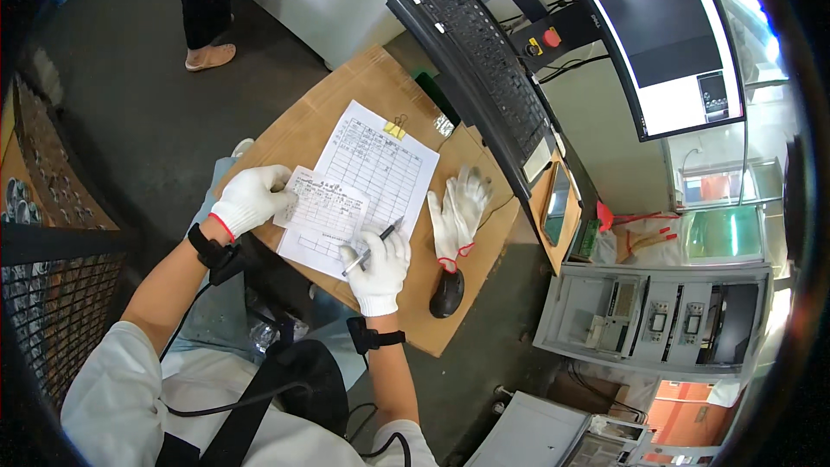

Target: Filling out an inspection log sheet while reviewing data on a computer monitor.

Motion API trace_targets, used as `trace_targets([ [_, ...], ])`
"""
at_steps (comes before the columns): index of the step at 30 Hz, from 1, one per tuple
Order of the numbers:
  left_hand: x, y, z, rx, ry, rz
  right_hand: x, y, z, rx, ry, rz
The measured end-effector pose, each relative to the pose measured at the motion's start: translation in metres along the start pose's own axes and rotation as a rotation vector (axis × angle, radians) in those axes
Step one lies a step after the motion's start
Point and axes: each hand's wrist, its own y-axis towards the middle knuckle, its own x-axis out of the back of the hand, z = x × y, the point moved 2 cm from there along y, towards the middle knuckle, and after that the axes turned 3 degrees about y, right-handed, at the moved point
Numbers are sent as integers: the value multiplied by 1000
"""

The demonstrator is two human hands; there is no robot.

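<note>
My left hand, in a white knit glove with a red cuff edge, pinches the left edge of a small printed card with handwriting on it. The card lies over a larger sheet with a printed table, which a yellow binder clip grips at its top. In my right hand, also gloved in white, a pen is held slantwise over the lower right of the papers. Both papers rest on a brown cardboard-covered board.
Right of the papers lie a spare pair of white gloves and a black mouse. A black keyboard and a monitor stand beyond, with a red button between them. Wire mesh is at left; a person's leg shows at top.
</note>
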Motion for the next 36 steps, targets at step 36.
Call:
trace_targets([
  [36,-1,-7,-21,68,154,-84,-12,47,53,78,291,235],
])
